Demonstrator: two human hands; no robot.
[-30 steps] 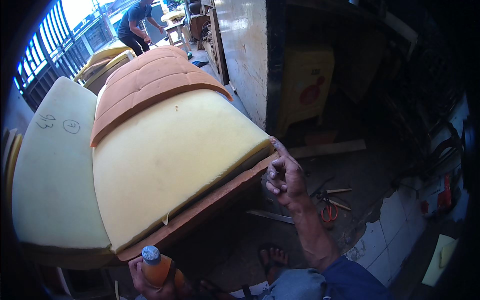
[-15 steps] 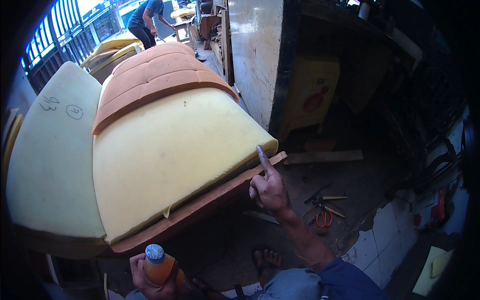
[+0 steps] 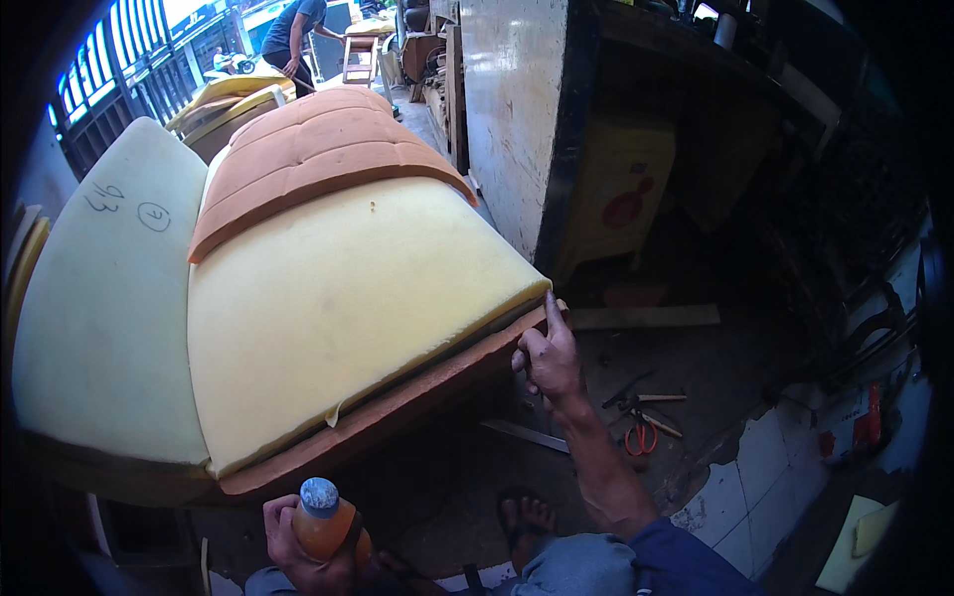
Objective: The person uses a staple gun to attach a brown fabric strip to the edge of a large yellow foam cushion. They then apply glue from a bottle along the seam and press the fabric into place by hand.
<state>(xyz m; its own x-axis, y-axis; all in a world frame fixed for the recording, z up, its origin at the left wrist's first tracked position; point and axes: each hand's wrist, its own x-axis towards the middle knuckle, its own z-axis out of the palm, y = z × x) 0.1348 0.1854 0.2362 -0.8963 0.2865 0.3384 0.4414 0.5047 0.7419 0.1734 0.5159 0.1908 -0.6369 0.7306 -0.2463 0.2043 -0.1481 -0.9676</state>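
My left hand is wrapped round a bottle with orange contents and a bluish-white cap, tilted at the lower edge. My right hand holds nothing; its index finger points out and its other fingers curl. That fingertip is at the near right corner of a pale yellow foam sheet. Beneath the sheet, a brown-orange padded edge runs along the near side. A quilted orange foam piece lies over the sheet's far part. To the left leans a paler foam panel with handwritten marks.
Orange-handled scissors and other tools lie on the dark floor at right, near a wooden strip. A worn partition stands beyond the foam. Another person bends over at the far end, beside a wooden frame.
My right hand has slid right along the foam's near edge to its corner. The bottle in my left hand has shifted slightly right and up. The distant person's arms have moved.
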